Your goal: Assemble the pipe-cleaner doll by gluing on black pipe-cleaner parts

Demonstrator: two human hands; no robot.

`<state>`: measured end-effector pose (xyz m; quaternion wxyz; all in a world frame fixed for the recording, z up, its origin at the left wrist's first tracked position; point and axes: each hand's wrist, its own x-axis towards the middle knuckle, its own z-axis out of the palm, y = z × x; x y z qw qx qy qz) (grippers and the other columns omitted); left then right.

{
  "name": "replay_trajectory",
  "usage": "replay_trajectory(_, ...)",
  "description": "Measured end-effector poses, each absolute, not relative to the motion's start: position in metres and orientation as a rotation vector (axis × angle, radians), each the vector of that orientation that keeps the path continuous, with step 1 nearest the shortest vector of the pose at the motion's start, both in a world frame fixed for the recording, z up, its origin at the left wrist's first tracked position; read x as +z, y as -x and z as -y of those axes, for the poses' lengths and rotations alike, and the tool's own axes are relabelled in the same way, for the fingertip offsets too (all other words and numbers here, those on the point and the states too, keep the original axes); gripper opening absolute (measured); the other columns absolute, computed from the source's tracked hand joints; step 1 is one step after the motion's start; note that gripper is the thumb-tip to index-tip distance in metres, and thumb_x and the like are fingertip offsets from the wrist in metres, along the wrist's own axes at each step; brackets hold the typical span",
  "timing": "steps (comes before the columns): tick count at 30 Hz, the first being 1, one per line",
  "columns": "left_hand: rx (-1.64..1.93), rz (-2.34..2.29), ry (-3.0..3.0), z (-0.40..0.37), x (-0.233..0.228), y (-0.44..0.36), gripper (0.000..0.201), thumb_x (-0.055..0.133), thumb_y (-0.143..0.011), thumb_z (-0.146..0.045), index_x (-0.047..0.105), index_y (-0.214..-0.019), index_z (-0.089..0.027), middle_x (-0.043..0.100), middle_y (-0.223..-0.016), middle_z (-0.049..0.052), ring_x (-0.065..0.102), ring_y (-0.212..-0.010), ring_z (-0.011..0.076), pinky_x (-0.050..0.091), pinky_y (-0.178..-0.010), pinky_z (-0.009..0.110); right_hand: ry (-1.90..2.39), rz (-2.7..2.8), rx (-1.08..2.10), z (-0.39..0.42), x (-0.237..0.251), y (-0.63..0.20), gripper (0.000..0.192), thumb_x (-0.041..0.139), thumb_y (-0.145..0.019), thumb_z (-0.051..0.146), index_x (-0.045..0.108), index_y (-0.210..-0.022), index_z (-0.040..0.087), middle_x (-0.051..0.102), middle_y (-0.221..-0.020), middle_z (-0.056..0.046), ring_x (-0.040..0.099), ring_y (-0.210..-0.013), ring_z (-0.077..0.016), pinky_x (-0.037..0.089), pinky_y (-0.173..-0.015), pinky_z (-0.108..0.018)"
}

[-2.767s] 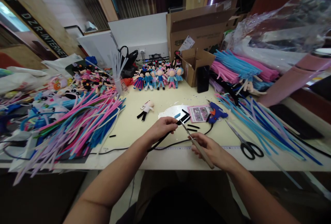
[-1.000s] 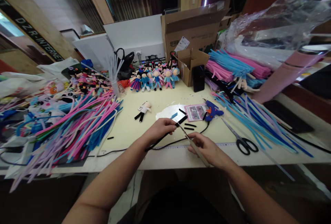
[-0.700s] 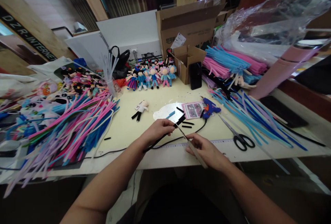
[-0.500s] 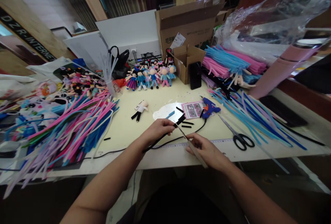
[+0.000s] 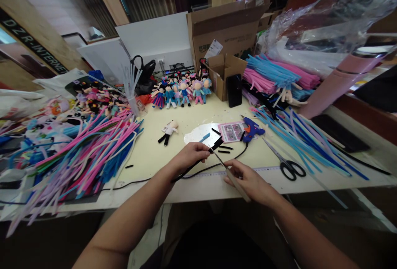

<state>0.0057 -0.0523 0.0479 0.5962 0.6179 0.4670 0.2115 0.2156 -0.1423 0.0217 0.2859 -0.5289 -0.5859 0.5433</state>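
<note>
My left hand (image 5: 192, 155) pinches black pipe cleaners (image 5: 216, 144), with short ends sticking out past the fingertips and a long tail under the wrist. My right hand (image 5: 246, 180) is closed around a slim tool (image 5: 238, 185) with a pale tan handle and a thin metal end; its exact kind is unclear. The tool's tip meets the black pieces at my left fingertips. Short cut black pieces (image 5: 224, 152) and a light blue piece (image 5: 204, 137) lie just beyond. A small doll (image 5: 169, 130) in white top and black trousers lies to the left.
Right of my hands are black-handled scissors (image 5: 288, 167) and a blue glue gun (image 5: 252, 129) beside a pink picture card (image 5: 231, 132). Loose pipe cleaners (image 5: 89, 153) heap at left, others (image 5: 310, 140) at right. Finished dolls (image 5: 182, 93) stand behind, near a cardboard box (image 5: 218, 76).
Almost nothing differs. Both hands stay in place, the tool's tip still at the black pipe cleaners, with only a very slight shift of the view.
</note>
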Motion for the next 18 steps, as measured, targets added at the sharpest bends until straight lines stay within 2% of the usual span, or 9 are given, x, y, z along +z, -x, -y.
replay_trajectory(14,0.468,-1.089,-1.488,0.0515,0.0492,-0.0054,0.018,0.063,-0.069,-0.027,0.067,-0.076,-0.012,0.057,-0.058,0.001,0.049,-0.058,0.0118,0.036,-0.06,0.026,1.388,1.488,1.481,0.1407,0.016,-0.214,0.038,0.064,-0.076,0.046,0.057,-0.103,0.021,0.044,-0.063,0.006,0.042,-0.058,-0.0102,0.031,-0.052,-0.023)
replay_trajectory(18,0.46,-1.072,-1.455,0.0509,0.0493,-0.0057,0.018,0.063,-0.068,-0.026,0.068,-0.076,-0.011,0.056,-0.058,0.001,0.048,-0.057,0.011,0.035,-0.059,0.026,1.394,1.453,1.519,0.1381,0.0162,-0.2167,0.042,0.066,-0.073,0.046,0.058,-0.103,0.019,0.047,-0.062,0.005,0.045,-0.057,-0.0107,0.032,-0.052,-0.024)
